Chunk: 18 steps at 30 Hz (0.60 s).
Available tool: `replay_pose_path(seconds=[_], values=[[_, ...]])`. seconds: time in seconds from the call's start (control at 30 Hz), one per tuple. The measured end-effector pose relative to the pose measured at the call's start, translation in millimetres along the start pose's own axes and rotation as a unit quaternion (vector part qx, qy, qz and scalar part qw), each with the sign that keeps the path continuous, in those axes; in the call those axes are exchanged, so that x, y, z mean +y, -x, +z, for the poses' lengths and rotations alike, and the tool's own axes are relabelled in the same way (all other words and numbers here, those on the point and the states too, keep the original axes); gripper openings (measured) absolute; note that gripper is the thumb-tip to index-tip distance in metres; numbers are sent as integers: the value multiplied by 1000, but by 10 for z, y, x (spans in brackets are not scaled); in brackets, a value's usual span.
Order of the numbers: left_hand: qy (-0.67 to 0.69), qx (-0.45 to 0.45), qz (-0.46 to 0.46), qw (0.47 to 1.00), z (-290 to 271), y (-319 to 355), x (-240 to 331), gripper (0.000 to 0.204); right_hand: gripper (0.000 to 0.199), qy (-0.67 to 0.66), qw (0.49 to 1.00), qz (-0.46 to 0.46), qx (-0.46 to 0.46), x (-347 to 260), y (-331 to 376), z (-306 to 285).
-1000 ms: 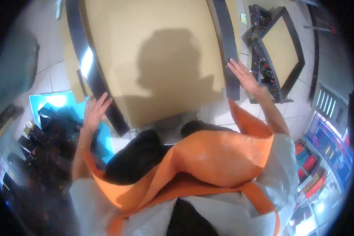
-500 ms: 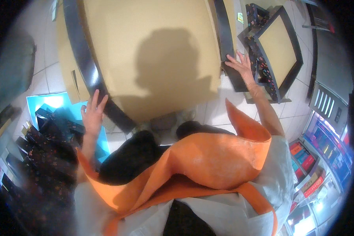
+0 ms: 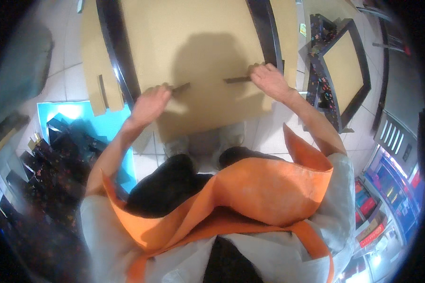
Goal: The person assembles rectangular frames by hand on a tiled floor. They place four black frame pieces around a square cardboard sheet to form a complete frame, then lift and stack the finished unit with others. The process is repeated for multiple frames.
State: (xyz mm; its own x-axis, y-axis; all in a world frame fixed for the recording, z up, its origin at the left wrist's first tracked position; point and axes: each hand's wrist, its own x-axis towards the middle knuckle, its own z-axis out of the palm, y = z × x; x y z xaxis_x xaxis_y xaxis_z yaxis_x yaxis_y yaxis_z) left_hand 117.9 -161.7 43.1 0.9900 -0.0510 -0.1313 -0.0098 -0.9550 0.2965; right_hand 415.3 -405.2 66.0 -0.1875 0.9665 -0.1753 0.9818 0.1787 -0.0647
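A large tan cardboard sheet (image 3: 212, 111) lies before me, with a long glossy black side strip (image 3: 119, 52) standing along its left and another black strip (image 3: 262, 28) along its right. At the near end of the left strip, my left hand (image 3: 151, 101) is closed with fingers curled over a short dark flap (image 3: 181, 87) pointing inward. Across from it, my right hand (image 3: 271, 81) is closed around a matching dark flap (image 3: 236, 80), which also points inward over the sheet. My palms and fingers hide where the flaps join the strips.
Right of the sheet stand folded black-edged box pieces (image 3: 340, 70) with a flower pattern. Dark patterned pieces (image 3: 71, 155) are heaped at left, partly on a bright blue sheet (image 3: 94, 113). A grey slotted metal unit (image 3: 394, 134) is at far right. The floor is tiled.
Both hands have moved inward from the outer strips and their fingers have closed. The side strips now stand more upright, and the two short end flaps are turned in over the sheet.
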Motion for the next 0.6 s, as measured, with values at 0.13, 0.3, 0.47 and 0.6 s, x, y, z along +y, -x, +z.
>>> replay_pose_path(seconds=[0.13, 0.3, 0.47, 0.6], values=[[8, -76, 8, 997, -90, -406, 262, 39, 17, -26, 998, -40, -31, -47, -64, -42], [91, -126, 40, 987, -70, -388, 375, 57, 14, -50, 993, -68, -84, -158, -136, -57], [-21, -17, 119, 993, -139, -430, 580, 60, 12, -119, 990, -59, 38, -350, -156, 78], [29, -102, 83, 991, -32, -643, 654, 72, 11, -74, 996, 11, -56, -466, -196, -19]])
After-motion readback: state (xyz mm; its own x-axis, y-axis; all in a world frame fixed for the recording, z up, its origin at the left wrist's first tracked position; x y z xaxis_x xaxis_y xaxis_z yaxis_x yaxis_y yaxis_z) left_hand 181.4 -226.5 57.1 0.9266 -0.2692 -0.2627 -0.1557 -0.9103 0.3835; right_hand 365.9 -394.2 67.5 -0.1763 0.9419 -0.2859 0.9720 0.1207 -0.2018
